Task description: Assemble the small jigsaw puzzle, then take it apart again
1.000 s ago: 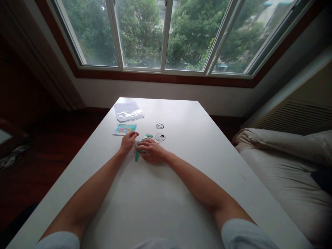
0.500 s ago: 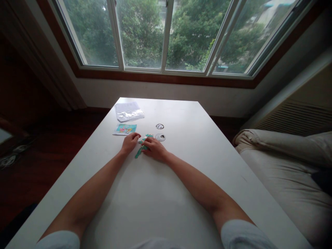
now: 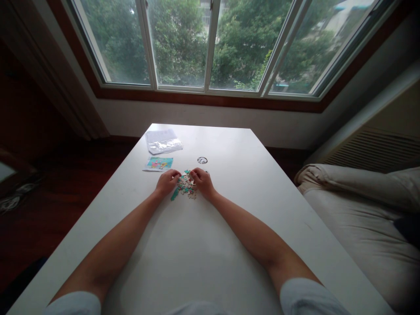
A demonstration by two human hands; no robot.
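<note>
Puzzle pieces (image 3: 186, 185): pile between left hand (image 3: 166, 182) and right hand (image 3: 204, 183) | green strip (image 3: 174, 194): slanted, nearer left | fingers curled, can't tell if pinching

It is hard to tell if the left hand (image 3: 168, 181) or the right hand (image 3: 202, 182) pinches any of the little pieces (image 3: 187, 185), because that part is too small. Some pieces cover others, so their shapes get lost. The right hand hides most of a round thing (image 3: 207, 172). The drawing on the bright card (image 3: 159, 163) is too tiny to make out. The bottom edge cuts off the surface (image 3: 197, 245) and both sleeves (image 3: 75, 302). The right edge cuts off the couch (image 3: 348, 210). Outside, the trees (image 3: 246, 48) look blurry.
</note>
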